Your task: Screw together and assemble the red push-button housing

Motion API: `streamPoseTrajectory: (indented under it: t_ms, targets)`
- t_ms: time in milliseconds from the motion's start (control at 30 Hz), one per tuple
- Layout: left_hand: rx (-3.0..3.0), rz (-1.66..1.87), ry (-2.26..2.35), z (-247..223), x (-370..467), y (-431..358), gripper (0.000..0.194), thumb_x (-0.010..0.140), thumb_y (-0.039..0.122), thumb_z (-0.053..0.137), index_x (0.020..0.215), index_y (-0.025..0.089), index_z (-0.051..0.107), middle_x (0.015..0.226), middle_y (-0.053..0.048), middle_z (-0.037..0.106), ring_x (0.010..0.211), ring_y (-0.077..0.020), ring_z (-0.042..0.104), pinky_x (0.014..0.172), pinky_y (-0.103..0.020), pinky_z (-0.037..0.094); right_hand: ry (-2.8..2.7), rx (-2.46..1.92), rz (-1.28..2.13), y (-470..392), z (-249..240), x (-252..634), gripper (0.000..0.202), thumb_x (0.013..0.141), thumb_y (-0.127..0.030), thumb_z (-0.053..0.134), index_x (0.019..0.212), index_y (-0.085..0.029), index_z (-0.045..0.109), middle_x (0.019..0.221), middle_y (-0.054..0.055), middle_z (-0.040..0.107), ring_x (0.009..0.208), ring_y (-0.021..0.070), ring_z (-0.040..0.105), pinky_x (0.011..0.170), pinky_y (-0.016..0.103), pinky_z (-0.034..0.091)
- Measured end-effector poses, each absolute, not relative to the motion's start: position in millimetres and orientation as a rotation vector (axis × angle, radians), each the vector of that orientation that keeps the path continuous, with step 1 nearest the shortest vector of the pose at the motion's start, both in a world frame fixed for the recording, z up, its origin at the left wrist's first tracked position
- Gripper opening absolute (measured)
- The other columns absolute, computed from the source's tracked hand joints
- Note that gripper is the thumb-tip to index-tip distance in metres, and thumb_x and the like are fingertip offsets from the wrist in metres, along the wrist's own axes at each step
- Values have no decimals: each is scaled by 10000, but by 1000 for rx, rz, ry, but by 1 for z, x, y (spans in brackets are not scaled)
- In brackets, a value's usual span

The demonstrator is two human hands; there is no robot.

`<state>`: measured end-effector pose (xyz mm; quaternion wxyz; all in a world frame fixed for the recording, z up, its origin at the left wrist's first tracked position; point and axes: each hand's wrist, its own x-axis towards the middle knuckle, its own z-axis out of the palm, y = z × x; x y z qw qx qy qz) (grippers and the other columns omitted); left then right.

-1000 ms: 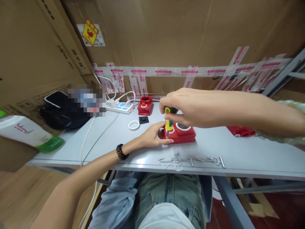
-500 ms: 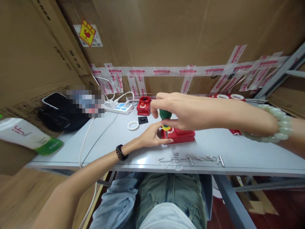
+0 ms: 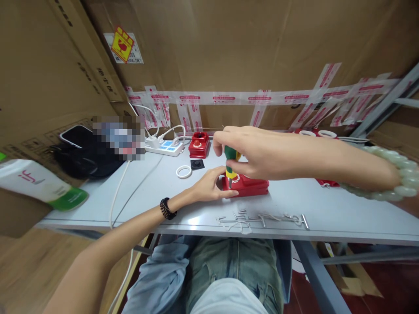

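Note:
My right hand [image 3: 253, 150] grips a green and yellow screwdriver [image 3: 231, 163], held upright with its tip down on the left end of a flat red box [image 3: 250, 186]. My left hand [image 3: 207, 185] rests on the grey table [image 3: 327, 209] and holds the left side of that red box, fingers curled round its edge. A pale green bead bracelet [image 3: 389, 172] circles my right wrist and a black band [image 3: 166, 208] my left.
A second red box with a button [image 3: 199, 145], a white ring [image 3: 183, 171] and a black square part [image 3: 197, 164] lie behind. A white power strip [image 3: 164, 147], cables, a black bag with a phone [image 3: 81, 152], several screws [image 3: 262, 218] near the front edge. Cardboard walls surround.
My right hand has turned the screwdriver on the spot, showing more of its green and yellow handle. The left hand and the red box stay where they were.

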<state>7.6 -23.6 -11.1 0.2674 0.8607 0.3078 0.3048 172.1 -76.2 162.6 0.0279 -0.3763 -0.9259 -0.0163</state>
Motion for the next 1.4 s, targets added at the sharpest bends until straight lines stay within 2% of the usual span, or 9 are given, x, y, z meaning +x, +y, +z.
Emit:
streamPoseTrajectory:
  t_ms: [167, 267, 400, 600, 900, 1033, 1133, 1300, 1400]
  targets:
    - [2325, 798, 839, -7, 8, -25, 482, 759, 535, 716, 1017, 142, 613, 824, -43, 653, 770, -190, 590, 663, -294, 471, -2674, -1279, -269, -66, 151, 169, 272, 950, -412, 477, 948, -158, 573, 860, 87, 600, 751, 204, 564, 645, 323, 365]
    - [2326, 796, 822, -6, 9, -25, 491, 762, 530, 718, 1052, 147, 614, 840, -47, 657, 793, -196, 597, 681, -301, 478, -2749, -1132, -149, -65, 154, 169, 83, 922, -222, 501, 964, -179, 558, 911, 64, 608, 787, 182, 548, 661, 307, 368]
    - [2335, 817, 845, -7, 9, -25, 538, 750, 546, 727, 1094, 147, 618, 854, -56, 662, 790, -198, 597, 687, -309, 484, -2828, -1046, 21, -71, 163, 168, 223, 812, -71, 578, 1000, -186, 545, 1063, 56, 596, 919, 176, 543, 719, 285, 394]
    - [2316, 800, 800, -6, 8, -26, 553, 760, 518, 732, 1165, 164, 603, 964, -68, 681, 826, -195, 609, 740, -321, 499, -2658, -1260, -316, -65, 146, 169, 297, 967, -365, 464, 1156, -137, 484, 963, 103, 600, 781, 207, 563, 683, 333, 392]
    - [2323, 788, 854, -7, 8, -24, 527, 746, 573, 720, 1043, 147, 627, 823, -56, 663, 788, -204, 603, 690, -313, 491, -2707, -926, 72, -73, 157, 173, 306, 786, -49, 535, 1048, -200, 486, 1073, 56, 563, 884, 162, 532, 732, 289, 406]
    - [2317, 802, 818, -6, 8, -25, 552, 757, 544, 727, 1124, 148, 612, 899, -68, 675, 854, -217, 611, 724, -316, 494, -2619, -1073, -15, -68, 148, 175, 195, 886, -235, 542, 1060, -169, 482, 1041, 89, 595, 877, 194, 548, 751, 328, 416]
    - [2317, 778, 791, -5, 8, -25, 572, 771, 527, 722, 1184, 152, 591, 961, -70, 673, 848, -202, 608, 720, -305, 491, -2551, -1339, -133, -66, 145, 176, 309, 943, -377, 477, 1146, -145, 461, 922, 102, 611, 780, 223, 561, 689, 357, 416]
    - [2328, 781, 813, -5, 8, -25, 553, 762, 552, 722, 1116, 143, 610, 872, -57, 664, 807, -197, 602, 701, -299, 486, -2691, -1120, 46, -73, 157, 180, 286, 844, -145, 538, 1119, -191, 474, 1022, 68, 617, 858, 189, 563, 722, 309, 420]
    - [2328, 791, 832, -6, 8, -25, 553, 755, 564, 721, 1096, 141, 615, 836, -52, 658, 787, -197, 600, 688, -299, 483, -2744, -1071, 56, -76, 159, 179, 309, 790, -132, 579, 1081, -192, 496, 1071, 69, 605, 915, 197, 557, 742, 308, 415]
